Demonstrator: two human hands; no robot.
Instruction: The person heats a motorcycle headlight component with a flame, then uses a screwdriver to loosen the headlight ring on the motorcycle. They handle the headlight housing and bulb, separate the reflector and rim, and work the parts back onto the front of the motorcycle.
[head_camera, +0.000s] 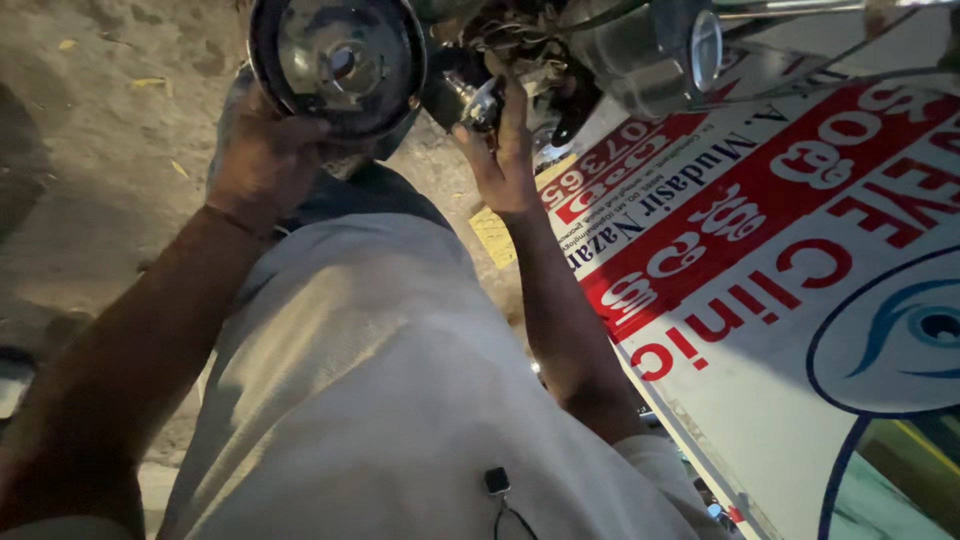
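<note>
My left hand (262, 160) grips the dark rim of a round headlight reflector (338, 62), shiny and bowl-shaped, held up at the top of the head view. My right hand (503, 158) reaches up beside it, fingers on a small chrome socket (481, 104) among tangled wires (515, 42). A chrome rounded housing (650, 45) sits just right of the wires. My light-coloured shirt (400, 400) fills the lower middle of the view.
A large white, red and blue printed banner (800, 240) lies on the ground at the right, under the chrome housing. Bare dirt ground (90, 140) with a few dry leaves spreads to the left. A small black clip (497, 482) hangs on my shirt.
</note>
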